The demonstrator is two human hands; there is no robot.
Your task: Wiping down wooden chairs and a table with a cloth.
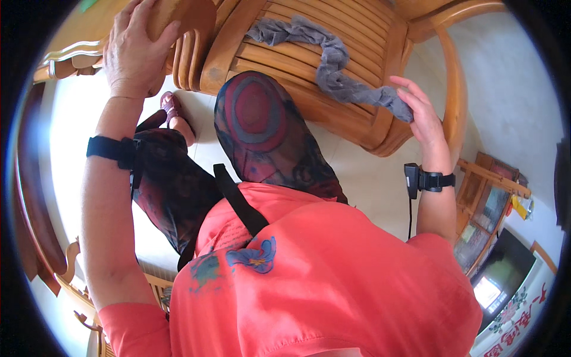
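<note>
A long, twisted grey cloth (336, 62) lies across the slatted seat of a wooden chair (285, 77). Its near right end hangs over the seat's front edge, where my right hand (423, 116) grips it between thumb and fingers. My left hand (134, 56) rests on a rounded wooden armrest (181, 21) at the upper left. That hand's thumb stands apart from its fingers, and nothing is held in it.
Beyond my right hand curves the chair's other arm (455, 89). A wooden table edge (71, 50) is at the far left. On the right stand a wooden cabinet (479, 202) and a dark screen (505, 271). My knees are close to the seat.
</note>
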